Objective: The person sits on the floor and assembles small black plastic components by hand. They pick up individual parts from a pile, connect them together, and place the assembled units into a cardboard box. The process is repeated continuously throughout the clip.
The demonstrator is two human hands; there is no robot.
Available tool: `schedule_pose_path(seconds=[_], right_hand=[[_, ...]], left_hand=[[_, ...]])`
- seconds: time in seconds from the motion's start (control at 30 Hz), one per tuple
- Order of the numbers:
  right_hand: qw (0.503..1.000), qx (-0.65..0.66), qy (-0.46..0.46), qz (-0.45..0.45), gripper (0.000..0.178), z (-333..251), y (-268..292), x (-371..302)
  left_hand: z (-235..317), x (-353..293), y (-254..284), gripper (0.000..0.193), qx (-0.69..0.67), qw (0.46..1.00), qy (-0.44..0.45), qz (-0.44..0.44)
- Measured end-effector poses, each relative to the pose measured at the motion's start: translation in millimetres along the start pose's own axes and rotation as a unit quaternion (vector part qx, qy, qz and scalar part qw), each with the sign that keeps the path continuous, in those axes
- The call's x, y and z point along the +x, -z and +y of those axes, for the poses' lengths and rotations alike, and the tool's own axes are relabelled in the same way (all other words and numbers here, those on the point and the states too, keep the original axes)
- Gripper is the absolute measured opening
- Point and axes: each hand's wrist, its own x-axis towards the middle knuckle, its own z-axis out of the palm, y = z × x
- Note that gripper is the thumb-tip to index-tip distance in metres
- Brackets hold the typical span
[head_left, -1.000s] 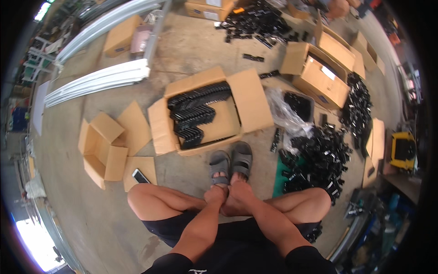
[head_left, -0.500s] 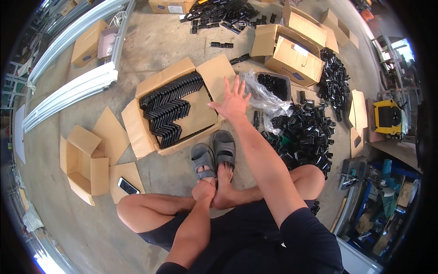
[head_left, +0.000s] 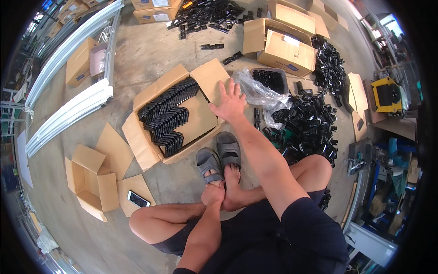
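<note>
My right hand [head_left: 229,104] reaches forward with its fingers spread, over the right-hand flap of an open cardboard box [head_left: 157,78]. It holds nothing; whether it touches the flap I cannot tell. Inside the box, black V-shaped parts [head_left: 166,112] stand nested in neat rows on the left, with bare cardboard at the right. My left hand [head_left: 213,195] is curled closed at my ankle, against a grey sandal [head_left: 210,164]; its fingertips are hidden. Just right of my right hand lies clear plastic film [head_left: 262,93], beside a dark tub [head_left: 270,81] of small black pieces.
Loose black parts [head_left: 305,123] are heaped by my right knee, with another pile [head_left: 205,16] at the far side. An open carton [head_left: 287,50] stands beyond the tub. To my left are a small open box [head_left: 86,180], a phone [head_left: 138,199] and white metal profiles [head_left: 70,118].
The whole view has shifted a little. My right hand stays by the box flap, its fingers slightly less spread. My left hand remains at my ankle.
</note>
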Motion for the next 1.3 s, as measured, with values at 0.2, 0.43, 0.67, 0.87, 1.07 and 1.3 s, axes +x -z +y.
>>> schedule_pose_path(seconds=[0.2,0.43,0.67,0.87,1.07,1.3], right_hand=[[0.998,-0.004,0.034,0.044,0.100,6,-6,-3],[0.994,0.014,0.058,0.088,0.098,1,9,-9],[0.970,0.089,0.083,0.211,0.091,4,15,-18],[0.961,0.125,-0.009,0.247,0.086,15,24,-8],[0.964,0.065,0.152,0.208,0.072,4,27,-27],[0.978,0.097,0.182,-0.010,0.031,24,5,-100]], left_hand=[[-2,3,-3,0.092,0.012,1.000,0.000,0.009],[-10,9,-9,0.087,-0.013,1.000,-0.016,0.015],[-4,-4,6,0.088,-0.003,1.000,-0.021,0.008],[2,-3,3,0.086,0.004,1.000,-0.009,0.013],[-9,-8,16,0.075,-0.055,0.998,-0.030,-0.026],[-41,-9,-3,0.066,-0.144,0.988,-0.044,0.031]])
